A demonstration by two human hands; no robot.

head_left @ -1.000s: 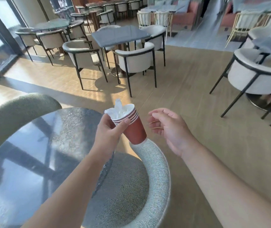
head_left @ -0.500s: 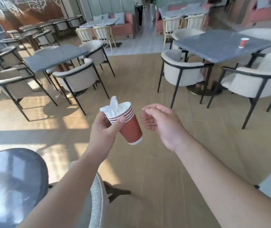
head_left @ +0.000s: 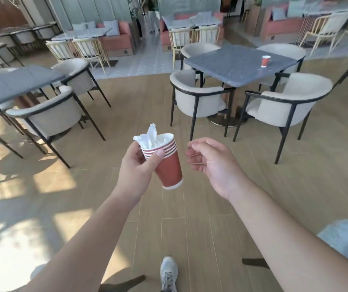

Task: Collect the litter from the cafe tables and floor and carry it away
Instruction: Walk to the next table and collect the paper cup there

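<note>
My left hand (head_left: 137, 167) grips a stack of red paper cups (head_left: 169, 165) near the rim, tilted to the left. Crumpled white napkins (head_left: 151, 137) stick out of the top cup. Just right of the stack, my right hand (head_left: 212, 163) hovers with loosely curled fingers, holding nothing and not touching the cups. Another red paper cup (head_left: 265, 61) stands upright on a grey square table (head_left: 234, 66) ahead to the right.
White armchairs with black frames (head_left: 198, 100) (head_left: 282, 106) ring that table. A second grey table (head_left: 10, 83) with chairs (head_left: 46, 116) is at the left. Wooden floor lies between them. My shoe (head_left: 169, 272) shows at the bottom. Sofas and more tables fill the back.
The view has swung right and moved away from the round glass table, which is gone from sight. The grey table with the red cup is now closer. Both hands keep their pose.
</note>
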